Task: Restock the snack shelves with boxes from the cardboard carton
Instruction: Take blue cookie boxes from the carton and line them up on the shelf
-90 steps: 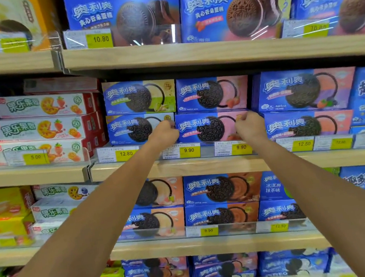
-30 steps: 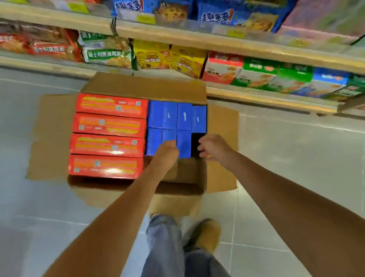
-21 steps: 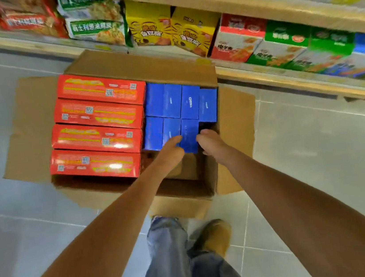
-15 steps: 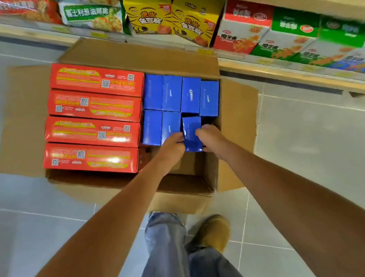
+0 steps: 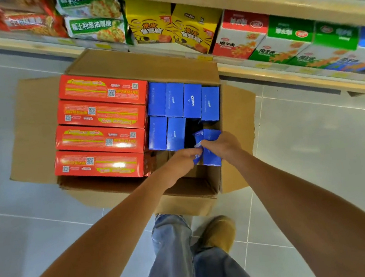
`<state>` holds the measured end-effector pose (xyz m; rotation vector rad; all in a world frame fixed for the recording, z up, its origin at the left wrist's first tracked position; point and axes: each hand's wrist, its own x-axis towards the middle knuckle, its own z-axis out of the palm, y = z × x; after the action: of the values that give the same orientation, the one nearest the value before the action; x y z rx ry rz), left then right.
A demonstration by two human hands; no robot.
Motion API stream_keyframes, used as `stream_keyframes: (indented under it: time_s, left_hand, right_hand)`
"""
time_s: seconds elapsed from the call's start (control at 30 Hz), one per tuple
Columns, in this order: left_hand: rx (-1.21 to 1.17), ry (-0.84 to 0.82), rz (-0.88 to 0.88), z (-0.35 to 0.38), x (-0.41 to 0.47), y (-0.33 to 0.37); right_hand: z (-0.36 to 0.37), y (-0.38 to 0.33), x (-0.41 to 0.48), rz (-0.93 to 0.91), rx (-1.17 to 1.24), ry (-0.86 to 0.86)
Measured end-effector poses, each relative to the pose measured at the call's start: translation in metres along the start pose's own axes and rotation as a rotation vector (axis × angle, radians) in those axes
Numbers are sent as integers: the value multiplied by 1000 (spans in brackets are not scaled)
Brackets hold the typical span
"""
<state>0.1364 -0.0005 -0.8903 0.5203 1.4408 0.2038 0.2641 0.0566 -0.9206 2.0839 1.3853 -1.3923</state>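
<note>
Both arms are stretched down into the cardboard carton [image 5: 139, 62] on the floor. The right hand [image 5: 223, 144] is curled over one blue box [image 5: 212, 157] and the left hand [image 5: 183, 160] pinches its left edge, so both have hold of it. The box sits tilted at the carton's near right corner, above a dark gap.

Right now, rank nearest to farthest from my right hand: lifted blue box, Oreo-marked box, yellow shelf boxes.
1. Lifted blue box: in the right hand.
2. Oreo-marked box: far row of the carton.
3. Yellow shelf boxes: beyond the carton.
</note>
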Motion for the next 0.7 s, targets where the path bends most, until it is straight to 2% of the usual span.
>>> stream_keyframes:
  time_s: [0.17, 0.3, 0.47, 0.7]
  left_hand:
    - [-166, 252, 83, -9, -37, 54]
    - [-62, 335, 212, -26, -87, 110]
    - [256, 256, 368, -34, -163, 188]
    - [655, 124, 636, -52, -332, 314]
  right_hand:
    - [-50, -15, -42, -56, 78, 18]
    - [-115, -48, -86, -122, 109, 7]
    - [-188, -102, -157, -307, 1, -131]
    - [-315, -206, -329, -586, -242, -149]
